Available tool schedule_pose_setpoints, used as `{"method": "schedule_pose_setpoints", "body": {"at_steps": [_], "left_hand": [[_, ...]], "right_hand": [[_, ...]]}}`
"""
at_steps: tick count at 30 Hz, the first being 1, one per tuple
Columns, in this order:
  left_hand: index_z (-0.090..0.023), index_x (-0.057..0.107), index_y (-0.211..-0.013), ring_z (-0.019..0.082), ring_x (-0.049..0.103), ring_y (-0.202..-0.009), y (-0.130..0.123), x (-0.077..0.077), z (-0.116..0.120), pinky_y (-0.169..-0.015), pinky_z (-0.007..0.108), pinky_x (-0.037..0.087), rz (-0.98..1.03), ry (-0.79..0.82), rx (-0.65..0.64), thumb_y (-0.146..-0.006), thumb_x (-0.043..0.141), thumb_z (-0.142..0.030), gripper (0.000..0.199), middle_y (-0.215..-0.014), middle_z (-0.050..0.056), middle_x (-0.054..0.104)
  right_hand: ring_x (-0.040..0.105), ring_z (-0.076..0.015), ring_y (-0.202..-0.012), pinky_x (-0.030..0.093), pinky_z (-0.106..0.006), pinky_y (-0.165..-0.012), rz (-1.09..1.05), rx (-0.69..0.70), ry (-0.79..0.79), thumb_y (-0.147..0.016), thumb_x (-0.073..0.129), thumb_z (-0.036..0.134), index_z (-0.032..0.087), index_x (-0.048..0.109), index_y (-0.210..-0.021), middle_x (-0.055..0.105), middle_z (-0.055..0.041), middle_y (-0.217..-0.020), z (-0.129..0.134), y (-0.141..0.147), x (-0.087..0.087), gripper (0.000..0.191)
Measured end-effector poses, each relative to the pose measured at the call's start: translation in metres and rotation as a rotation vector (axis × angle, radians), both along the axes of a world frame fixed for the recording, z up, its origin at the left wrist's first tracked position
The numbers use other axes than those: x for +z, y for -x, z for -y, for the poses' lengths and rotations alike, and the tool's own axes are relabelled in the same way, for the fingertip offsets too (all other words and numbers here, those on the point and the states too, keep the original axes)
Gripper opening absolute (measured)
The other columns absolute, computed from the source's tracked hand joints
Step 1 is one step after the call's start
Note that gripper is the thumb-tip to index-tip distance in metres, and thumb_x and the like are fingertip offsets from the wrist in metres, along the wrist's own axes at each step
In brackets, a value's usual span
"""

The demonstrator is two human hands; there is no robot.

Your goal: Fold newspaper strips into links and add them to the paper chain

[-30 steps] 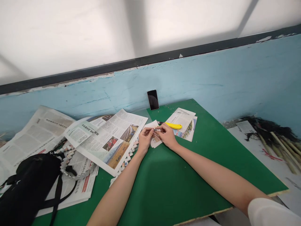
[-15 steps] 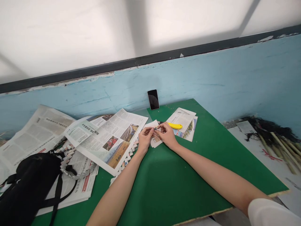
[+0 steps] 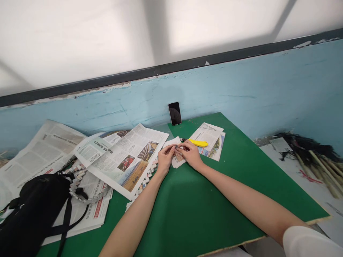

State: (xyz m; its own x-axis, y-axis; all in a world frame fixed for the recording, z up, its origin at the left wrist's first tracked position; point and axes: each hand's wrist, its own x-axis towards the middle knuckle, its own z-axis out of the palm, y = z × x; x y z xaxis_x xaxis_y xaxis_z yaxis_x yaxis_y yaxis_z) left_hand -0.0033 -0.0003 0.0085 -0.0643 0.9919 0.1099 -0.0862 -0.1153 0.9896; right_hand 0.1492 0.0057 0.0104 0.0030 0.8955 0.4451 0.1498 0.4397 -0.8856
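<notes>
My left hand [image 3: 165, 157] and my right hand [image 3: 191, 154] meet over the table, fingertips pinched together on a small folded strip of paper [image 3: 176, 146]. The fingers cover most of the strip, so its exact shape is hidden. Below them lie cut pieces of printed paper [image 3: 176, 162] on the green tabletop. Just beyond my right hand rests a yellow utility knife [image 3: 198, 143]. More newspaper cuttings [image 3: 207, 135] lie to the right of it. A chain of folded paper links [image 3: 150, 174] runs beside my left forearm, partly under a newspaper sheet [image 3: 125, 157].
A phone [image 3: 175, 113] leans upright against the blue wall [image 3: 128, 103]. On the left, a black bag [image 3: 37, 210] with straps sits on newspapers [image 3: 83, 225], next to another folded-paper chain [image 3: 93, 197]. Bamboo sticks [image 3: 323, 171] and black material lie beyond the table's right edge.
My fingertips have shifted slightly around the small paper strip. Both arms and everything else on the table stay in place.
</notes>
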Motion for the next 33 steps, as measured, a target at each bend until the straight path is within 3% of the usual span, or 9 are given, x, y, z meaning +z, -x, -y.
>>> {"method": "schedule_pose_setpoints", "body": {"at_steps": [4,10,17,27,33], "left_hand": [[-0.017,0.078,-0.097,0.022,0.069,-0.084,-0.0005,-0.0009,-0.0005,-0.075,0.031,0.054,0.005,-0.009,-0.005,-0.079,0.077,-0.046,0.034,-0.086,0.008,0.075],[-0.017,0.077,-0.095,0.019,0.067,-0.079,-0.0008,-0.0024,-0.0008,-0.071,0.029,0.052,0.014,-0.021,-0.001,-0.079,0.078,-0.045,0.032,-0.094,0.008,0.076],[-0.016,0.076,-0.093,0.018,0.066,-0.075,0.0004,-0.0031,-0.0011,-0.070,0.029,0.052,-0.016,-0.031,-0.002,-0.079,0.077,-0.045,0.032,-0.089,0.007,0.075],[-0.017,0.070,-0.097,0.018,0.067,-0.080,-0.0004,-0.0048,-0.0013,-0.072,0.028,0.052,0.003,-0.020,-0.003,-0.079,0.077,-0.044,0.034,-0.091,0.007,0.073],[-0.016,0.068,-0.086,0.015,0.061,-0.067,0.0004,-0.0070,-0.0015,-0.065,0.026,0.048,-0.018,-0.016,0.041,-0.079,0.076,-0.043,0.029,-0.079,0.004,0.070]], "right_hand": [[0.048,-0.0159,-0.067,0.040,-0.030,-0.063,0.028,-0.017,0.005,-0.086,0.072,0.031,0.021,0.070,-0.085,0.051,0.0002,-0.076,0.0003,0.0006,-0.0013,0.010],[0.049,-0.0156,-0.068,0.043,-0.029,-0.063,0.017,-0.007,0.038,-0.086,0.072,0.032,0.022,0.070,-0.102,0.052,0.0004,-0.080,0.0006,0.0002,-0.0017,0.019],[0.049,-0.0161,-0.068,0.042,-0.030,-0.063,0.038,-0.018,0.009,-0.086,0.072,0.033,0.020,0.075,-0.090,0.052,-0.0003,-0.076,0.0019,-0.0001,0.0026,0.014],[0.051,-0.0158,-0.065,0.040,-0.029,-0.061,-0.024,-0.029,0.043,-0.083,0.074,0.036,0.019,0.071,-0.076,0.058,-0.0004,-0.071,-0.0011,0.0014,-0.0074,0.019],[0.046,-0.0151,-0.065,0.039,-0.028,-0.060,0.029,0.041,0.073,-0.085,0.073,0.040,0.020,0.068,-0.082,0.051,0.0016,-0.071,0.0021,0.0010,-0.0022,0.020]]}}
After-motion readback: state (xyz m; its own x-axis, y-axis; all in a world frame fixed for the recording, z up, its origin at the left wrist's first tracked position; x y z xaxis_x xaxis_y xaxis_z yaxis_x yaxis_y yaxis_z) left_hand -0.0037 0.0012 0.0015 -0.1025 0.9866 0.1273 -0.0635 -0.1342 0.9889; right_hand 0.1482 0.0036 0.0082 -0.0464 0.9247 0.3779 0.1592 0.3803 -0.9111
